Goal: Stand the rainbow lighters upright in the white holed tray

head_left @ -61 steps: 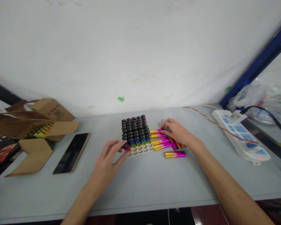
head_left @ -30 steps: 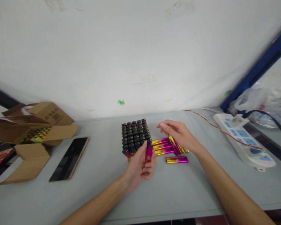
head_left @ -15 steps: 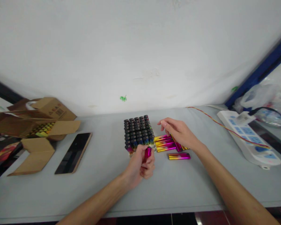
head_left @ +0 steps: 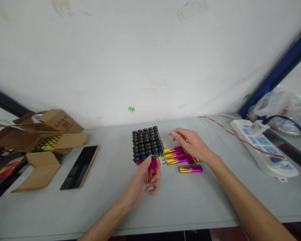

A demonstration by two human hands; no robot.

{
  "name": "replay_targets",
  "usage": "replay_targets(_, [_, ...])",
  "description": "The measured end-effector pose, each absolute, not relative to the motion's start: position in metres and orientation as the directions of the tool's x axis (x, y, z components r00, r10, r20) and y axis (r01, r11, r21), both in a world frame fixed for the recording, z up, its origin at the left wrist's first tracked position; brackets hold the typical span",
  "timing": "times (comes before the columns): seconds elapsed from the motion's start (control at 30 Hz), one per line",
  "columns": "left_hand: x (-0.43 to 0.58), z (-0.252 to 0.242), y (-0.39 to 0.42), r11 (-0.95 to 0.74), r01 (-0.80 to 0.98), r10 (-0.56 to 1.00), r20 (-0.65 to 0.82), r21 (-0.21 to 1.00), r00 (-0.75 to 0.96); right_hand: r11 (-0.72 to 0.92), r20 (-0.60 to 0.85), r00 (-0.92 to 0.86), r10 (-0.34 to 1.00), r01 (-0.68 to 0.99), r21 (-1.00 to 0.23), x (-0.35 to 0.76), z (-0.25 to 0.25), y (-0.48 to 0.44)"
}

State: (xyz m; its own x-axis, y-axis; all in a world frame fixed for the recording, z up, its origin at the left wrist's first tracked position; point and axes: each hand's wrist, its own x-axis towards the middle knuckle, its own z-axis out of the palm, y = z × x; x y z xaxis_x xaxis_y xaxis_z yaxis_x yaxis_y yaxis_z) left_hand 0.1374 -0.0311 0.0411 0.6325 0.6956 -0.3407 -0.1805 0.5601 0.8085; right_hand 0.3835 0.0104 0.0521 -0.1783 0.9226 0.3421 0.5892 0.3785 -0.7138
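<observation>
In my left hand [head_left: 142, 182] is a pink-and-gold metallic lighter [head_left: 152, 169], held upright between thumb and fingers at the near side of the tray. Rows of lighters with black tops [head_left: 146, 144] stand upright in a white tray [head_left: 163, 160], whose front right corner shows bare pockets. Loosely bent, my right hand [head_left: 190, 142] hovers over loose lighters lying right of the tray; nothing shows between its thumb and index finger. Several lighters [head_left: 175, 155] lie side by side there, some partly hidden beneath that hand. One lighter [head_left: 190, 168] lies apart, nearer me.
At the left, an opened cardboard box [head_left: 17, 139] contains more yellow lighters, with a phone [head_left: 80, 167] beside it. A white power strip [head_left: 263, 147] with cables lies at the right, near plastic bags [head_left: 278, 107]. A white wall [head_left: 140, 60] rises behind the table.
My left hand has drawn slightly left and back from the tray, tilting the lighter so more of its body shows. The right hand stays nearly in place; the view has shifted slightly.
</observation>
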Motion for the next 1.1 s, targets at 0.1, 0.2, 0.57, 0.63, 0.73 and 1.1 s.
replay_targets(0.1, [0.112,0.048,-0.041,0.273,-0.175,0.878,-0.171,0.946,0.446,0.393,0.362,-0.178,0.915,0.592,-0.703,0.386,0.051,0.011])
replay_targets(0.2, [0.084,0.058,-0.043,-0.174,0.134,0.95,0.131,0.975,0.284,0.399,0.363,-0.188,0.913,0.607,-0.687,0.386,0.051,0.01])
replay_targets(0.57, [0.076,0.065,-0.008,-0.737,0.493,0.676,0.527,0.463,0.515,0.434,0.366,-0.254,0.895,0.684,-0.587,0.386,0.048,0.012])
replay_targets(0.63, [0.077,0.06,-0.004,-0.76,0.506,0.648,0.531,0.408,0.545,0.429,0.368,-0.248,0.896,0.696,-0.576,0.388,0.048,0.012])
replay_targets(0.73, [0.076,0.059,0.0,-0.792,0.519,0.605,0.53,0.322,0.595,0.421,0.372,-0.238,0.897,0.715,-0.558,0.392,0.049,0.013])
replay_targets(1.1, [0.08,0.065,0.008,-0.845,0.497,0.523,0.496,0.198,0.693,0.401,0.28,-0.293,0.914,0.754,-0.52,0.409,0.033,0.021])
